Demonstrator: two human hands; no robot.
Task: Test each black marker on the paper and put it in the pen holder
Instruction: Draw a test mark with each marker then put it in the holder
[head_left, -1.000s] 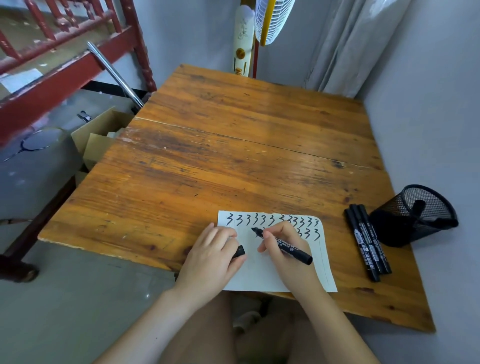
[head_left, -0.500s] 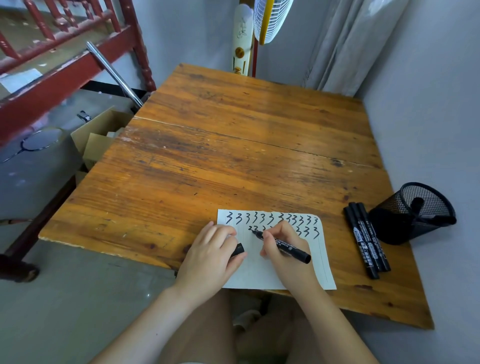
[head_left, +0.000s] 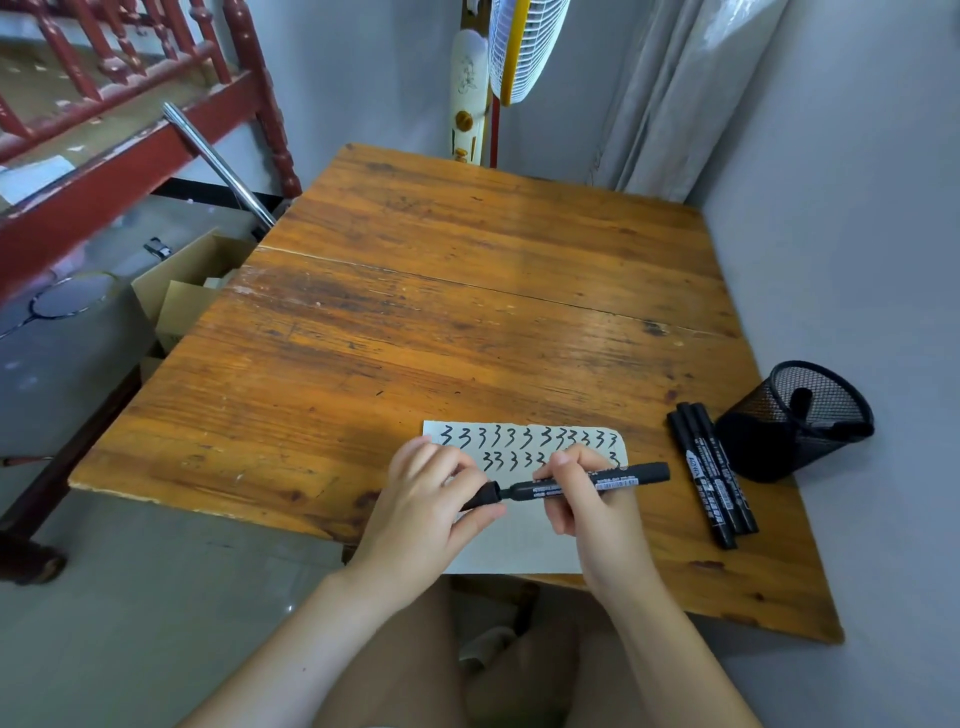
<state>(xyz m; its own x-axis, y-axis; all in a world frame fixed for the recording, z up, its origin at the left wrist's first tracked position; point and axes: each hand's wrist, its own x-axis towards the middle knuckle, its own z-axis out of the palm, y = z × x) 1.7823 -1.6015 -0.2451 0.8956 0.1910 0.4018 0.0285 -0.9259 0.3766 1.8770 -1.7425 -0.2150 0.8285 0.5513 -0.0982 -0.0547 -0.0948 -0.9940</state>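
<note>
My right hand (head_left: 587, 493) holds a black marker (head_left: 618, 480) level above the white paper (head_left: 511, 545), tip pointing left. My left hand (head_left: 431, 499) pinches the marker's black cap (head_left: 483, 496), which sits at or on the tip. Two rows of black "3" marks run across the paper's top, partly hidden by my hands. Three more black markers (head_left: 714, 475) lie side by side on the table to the right. A black mesh pen holder (head_left: 795, 421) stands tilted by the wall, with at least one marker inside.
The wooden table (head_left: 467, 291) has its near edge just below my hands and a grey wall along its right side. A fan stand (head_left: 467, 93) and curtain are behind it. A cardboard box (head_left: 182, 291) and red wooden frame are on the left.
My right hand lifted the marker off the paper and turned it level, tip to the left. My left hand brought the cap up to the tip.
</note>
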